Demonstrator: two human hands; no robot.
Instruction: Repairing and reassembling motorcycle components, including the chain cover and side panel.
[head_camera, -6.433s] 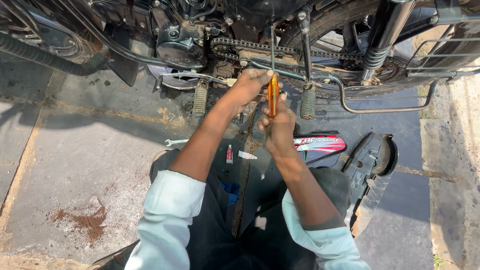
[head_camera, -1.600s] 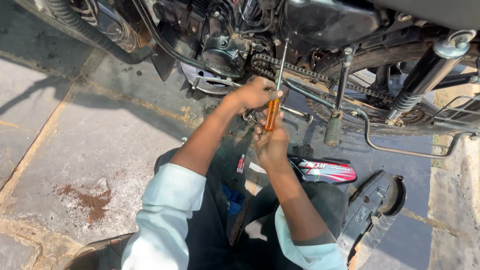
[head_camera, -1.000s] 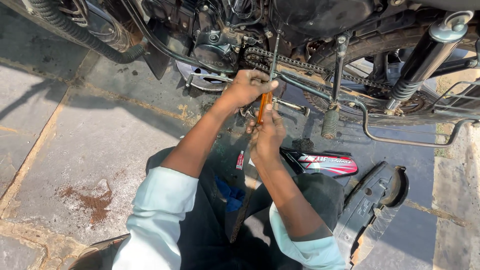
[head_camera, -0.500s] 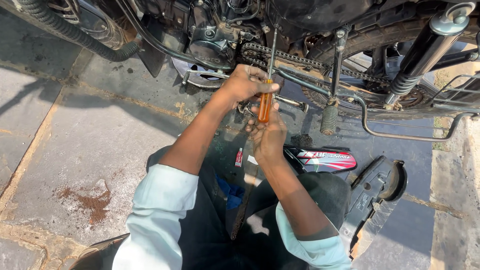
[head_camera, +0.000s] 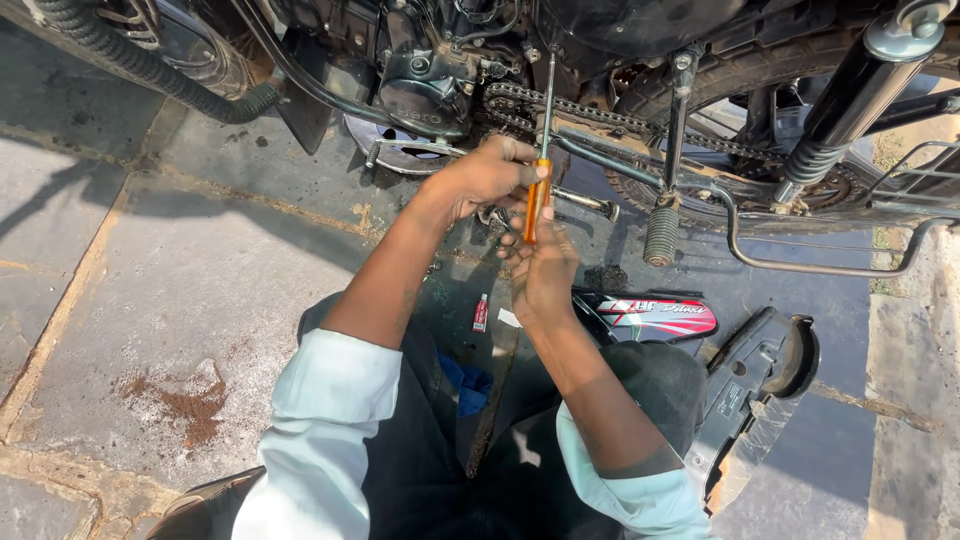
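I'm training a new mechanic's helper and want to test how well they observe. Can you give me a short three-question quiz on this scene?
1. True or false: the screwdriver has an orange handle.
2. Which hand grips the handle higher up? A) left hand B) right hand
3. Fill in: the screwdriver's metal shaft points up toward the motorcycle's drive ____.

Key: 1 true. 2 A. 3 chain.

Open paving (head_camera: 180, 260) lies left of the hands; the drive chain (head_camera: 600, 115), footpeg (head_camera: 660, 235) and frame crowd ahead.
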